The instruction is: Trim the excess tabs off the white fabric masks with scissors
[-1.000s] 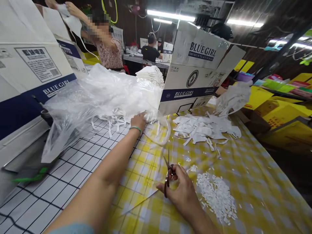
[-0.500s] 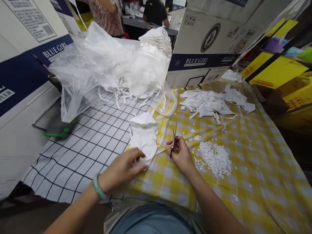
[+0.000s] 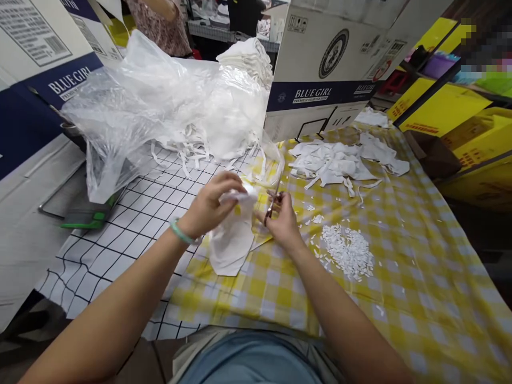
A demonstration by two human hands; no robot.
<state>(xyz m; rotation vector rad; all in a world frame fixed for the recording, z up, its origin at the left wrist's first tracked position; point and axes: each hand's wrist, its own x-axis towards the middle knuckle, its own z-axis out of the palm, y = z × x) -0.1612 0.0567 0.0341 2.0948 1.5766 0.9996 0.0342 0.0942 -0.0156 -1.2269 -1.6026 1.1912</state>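
Observation:
My left hand [image 3: 218, 202], with a pale green bangle at the wrist, pinches the far edge of a white cloth piece [image 3: 231, 245] and lifts it. The cloth's near part lies on the table before me. Scissors [image 3: 270, 209] are gripped in my right hand [image 3: 283, 221], just right of the cloth, their blades pointing away from me. Whether the right fingers also touch the cloth is unclear. Right of that hand lies a heap of small white snippets [image 3: 348, 252]. Farther back rests a pile of white cloth pieces with straps [image 3: 332, 162].
A clear plastic bag [image 3: 116, 112] covers a big stack of white cloth pieces [image 3: 230, 117] at the back. Cardboard cartons [image 3: 308, 80] stand behind and to the left. A yellow checked cloth [image 3: 416, 266] covers the table's right side. Another person [image 3: 162, 26] is beyond the table.
My left hand has moved forward from the cloth's near end to its far edge and raised it. The right hand with the scissors has shifted slightly left and forward. The view has shifted a little.

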